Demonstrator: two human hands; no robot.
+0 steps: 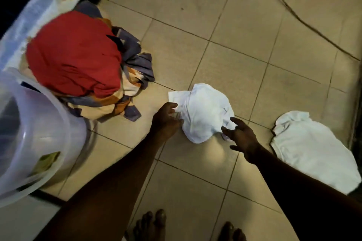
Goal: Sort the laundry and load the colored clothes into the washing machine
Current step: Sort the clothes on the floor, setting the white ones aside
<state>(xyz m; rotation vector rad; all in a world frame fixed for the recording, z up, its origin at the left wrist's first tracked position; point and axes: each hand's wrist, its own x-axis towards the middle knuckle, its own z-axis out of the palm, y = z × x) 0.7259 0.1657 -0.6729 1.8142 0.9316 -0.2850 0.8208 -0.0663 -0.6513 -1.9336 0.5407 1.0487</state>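
A crumpled white garment (pixel 203 111) lies on the tiled floor in the middle of the view. My left hand (pixel 166 121) touches its left edge with fingers curled at the cloth. My right hand (pixel 242 138) hovers at its lower right side with fingers spread, holding nothing. A second white garment (pixel 311 150) lies flat at the right. At the left, a red garment (pixel 76 53) tops a pile of colored clothes with an orange, cream and purple patterned cloth (pixel 129 76) under it.
A clear plastic washing machine lid or tub (pixel 39 133) stands at the lower left. A white appliance surface (pixel 33 13) runs along the upper left. A cable (pixel 301 19) crosses the tiles at the upper right. My bare feet (pixel 152 225) are at the bottom.
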